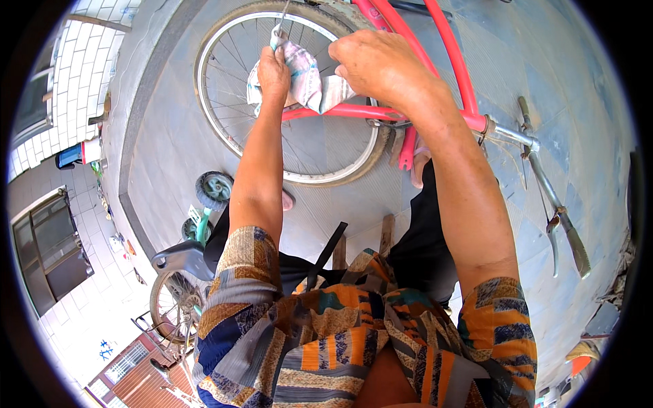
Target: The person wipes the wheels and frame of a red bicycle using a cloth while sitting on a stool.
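Observation:
A pale checked cloth (304, 71) with pink and blue tones is bunched over the bicycle wheel (219, 126). My left hand (273, 73) is closed on it, and one fold wraps the lower end of a thin metal rod (284, 19). To the right, my right hand (377, 64) is curled with its fingers bent in. The cloth's other end runs under that hand and seems gripped there, though the fingertips are partly hidden. Below the cloth, a red frame tube (354, 110) crosses the wheel.
The red bicycle frame (452, 51) lies to the right, its handlebar (547, 180) resting over the grey floor. A small wheel with a teal hub (215, 190) stands left of my arm. Another spoked wheel (173, 306) is at lower left. A kerb edge (129, 136) curves along the left.

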`<state>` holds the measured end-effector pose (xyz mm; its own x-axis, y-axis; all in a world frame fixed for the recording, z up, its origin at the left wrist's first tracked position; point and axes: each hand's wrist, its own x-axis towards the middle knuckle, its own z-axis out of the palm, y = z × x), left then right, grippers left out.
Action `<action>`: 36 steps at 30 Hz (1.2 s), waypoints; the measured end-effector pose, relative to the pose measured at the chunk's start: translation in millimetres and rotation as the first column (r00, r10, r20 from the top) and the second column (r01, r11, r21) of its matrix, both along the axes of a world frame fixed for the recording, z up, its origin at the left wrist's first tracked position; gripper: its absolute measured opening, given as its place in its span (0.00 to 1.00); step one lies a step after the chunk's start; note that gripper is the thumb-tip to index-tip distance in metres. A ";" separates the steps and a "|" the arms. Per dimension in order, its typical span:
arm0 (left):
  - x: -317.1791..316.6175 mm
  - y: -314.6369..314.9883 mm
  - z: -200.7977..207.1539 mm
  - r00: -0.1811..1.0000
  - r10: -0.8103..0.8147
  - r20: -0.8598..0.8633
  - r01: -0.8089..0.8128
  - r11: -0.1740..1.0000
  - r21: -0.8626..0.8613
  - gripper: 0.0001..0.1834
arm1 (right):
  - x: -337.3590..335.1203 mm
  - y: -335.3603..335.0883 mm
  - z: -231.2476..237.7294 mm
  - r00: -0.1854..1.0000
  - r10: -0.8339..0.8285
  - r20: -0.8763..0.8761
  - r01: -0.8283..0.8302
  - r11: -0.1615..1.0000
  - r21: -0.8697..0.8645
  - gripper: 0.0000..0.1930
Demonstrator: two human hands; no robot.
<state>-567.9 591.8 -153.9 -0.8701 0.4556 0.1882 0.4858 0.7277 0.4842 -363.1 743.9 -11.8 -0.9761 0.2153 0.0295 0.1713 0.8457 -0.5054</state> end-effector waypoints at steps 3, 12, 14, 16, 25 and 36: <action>5.6 -30.7 -14.0 1.000 0.010 -0.027 -0.011 1.000 -0.013 0.10 | -0.7 2.5 0.3 0.999 0.019 0.049 -0.020 1.000 0.016 0.08; 22.9 -88.4 -32.9 0.992 0.066 -0.109 -0.050 0.989 0.138 0.10 | 15.2 11.3 -1.1 0.999 -0.032 0.008 0.032 0.999 0.037 0.08; 42.4 -86.4 -14.7 0.964 0.137 -0.229 -0.107 0.984 0.139 0.10 | 16.4 14.6 0.2 0.999 -0.035 0.019 0.034 0.999 0.035 0.08; 62.5 -71.0 8.7 0.962 0.026 -0.271 0.048 0.964 0.262 0.11 | 14.9 14.4 2.5 0.999 -0.030 0.028 0.030 0.999 0.034 0.08; 80.2 34.7 9.5 0.933 -0.315 0.172 0.261 0.924 0.279 0.26 | 9.3 10.1 8.5 0.999 -0.037 0.021 0.038 0.998 -0.043 0.08; 21.6 41.8 -40.8 0.879 -0.380 -0.287 0.205 0.846 -0.491 0.23 | 0.3 3.6 4.7 1.000 -0.015 0.003 0.015 1.000 0.018 0.08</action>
<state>-546.3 633.6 -194.6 -0.5908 0.7864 0.1806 0.7846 0.6121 -0.0986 -362.8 747.5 -7.1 -0.9728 0.2298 0.0307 0.1858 0.8521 -0.4892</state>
